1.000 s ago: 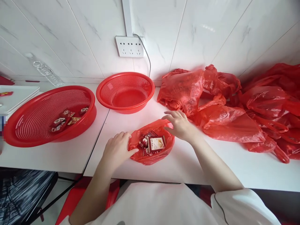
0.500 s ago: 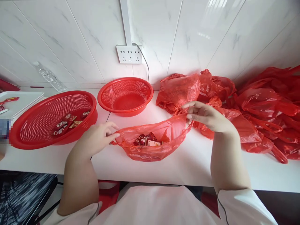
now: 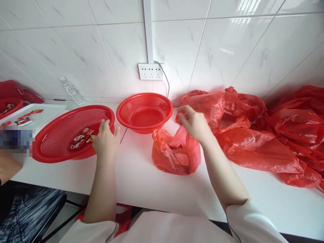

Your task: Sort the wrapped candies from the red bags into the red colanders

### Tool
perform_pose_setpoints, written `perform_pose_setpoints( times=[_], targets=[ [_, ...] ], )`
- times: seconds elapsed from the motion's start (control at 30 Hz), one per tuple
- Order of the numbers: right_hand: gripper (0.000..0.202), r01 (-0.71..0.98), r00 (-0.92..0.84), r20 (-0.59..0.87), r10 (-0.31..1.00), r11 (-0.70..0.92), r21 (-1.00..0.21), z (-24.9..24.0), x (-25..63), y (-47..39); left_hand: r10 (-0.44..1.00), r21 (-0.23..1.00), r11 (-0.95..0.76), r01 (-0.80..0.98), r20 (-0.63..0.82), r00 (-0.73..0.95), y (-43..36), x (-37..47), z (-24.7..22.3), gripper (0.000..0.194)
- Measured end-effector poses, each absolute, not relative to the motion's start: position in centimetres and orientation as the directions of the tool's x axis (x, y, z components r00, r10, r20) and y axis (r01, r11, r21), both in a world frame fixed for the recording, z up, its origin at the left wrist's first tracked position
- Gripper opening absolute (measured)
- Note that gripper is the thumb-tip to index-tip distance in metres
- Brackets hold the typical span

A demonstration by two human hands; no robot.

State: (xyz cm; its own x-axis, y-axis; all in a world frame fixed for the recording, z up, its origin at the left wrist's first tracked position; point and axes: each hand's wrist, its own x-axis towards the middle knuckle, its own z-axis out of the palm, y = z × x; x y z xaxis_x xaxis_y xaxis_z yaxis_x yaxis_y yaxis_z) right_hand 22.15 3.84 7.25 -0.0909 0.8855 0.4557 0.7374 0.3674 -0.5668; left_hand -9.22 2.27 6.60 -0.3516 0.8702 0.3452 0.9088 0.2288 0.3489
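The right hand is hovering over the mouth of the red bag, its fingers bent in a narrow grip; from here I can't tell whether they are pinching the plastic. The left hand is hanging at the right side of the big basket, its grip wide and holding nothing that I can see. The bag is sitting on the counter in front of the person, and its mouth is gaping, so I'd worry that a tug from one side alone could tip it and let things slide out; thin plastic like that could also be tearing under a hard pull. It is looking glossy, crumpled and half see-through, slumping at the sides, with a dark red wrapper showing in the opening. Farther out, a few small packets are lying in the big basket, the small basket is standing just behind the bag, and a heap of bags is sprawling to the right. A co-worker's arm is resting by the tray at the far left, while a bottle is leaning against the wall.
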Motion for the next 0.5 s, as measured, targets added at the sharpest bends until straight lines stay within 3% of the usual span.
perform_pose_setpoints(
  times=[0.1, 0.2, 0.37, 0.5],
  targets=[
    [0.041, 0.779, -0.246, 0.221, 0.944, 0.328, -0.534, 4.9, 19.2, 6.1, 0.847, 0.284, 0.427, 0.859, 0.208, -0.49, 3.2, -11.4, 4.4, 0.064],
    [0.044, 0.799, -0.276, 0.129, 0.952, 0.302, -0.519, 2.6, 17.4, 7.7, 0.847, 0.262, 0.457, 0.85, 0.164, -0.506, 3.2, -12.1, 3.2, 0.063],
    [0.029, 0.812, -0.171, 0.179, 0.969, 0.241, -0.532, 0.9, 17.1, 8.9, 0.864, 0.309, 0.409, 0.859, 0.172, -0.473, 1.5, -11.9, 2.3, 0.063],
    [0.028, 0.738, -0.081, 0.322, 0.943, 0.274, -0.617, 2.0, 19.4, 8.2, 0.846, 0.3, 0.393, 0.869, 0.253, -0.47, -0.2, -12.5, 1.5, 0.054]
  ],
)
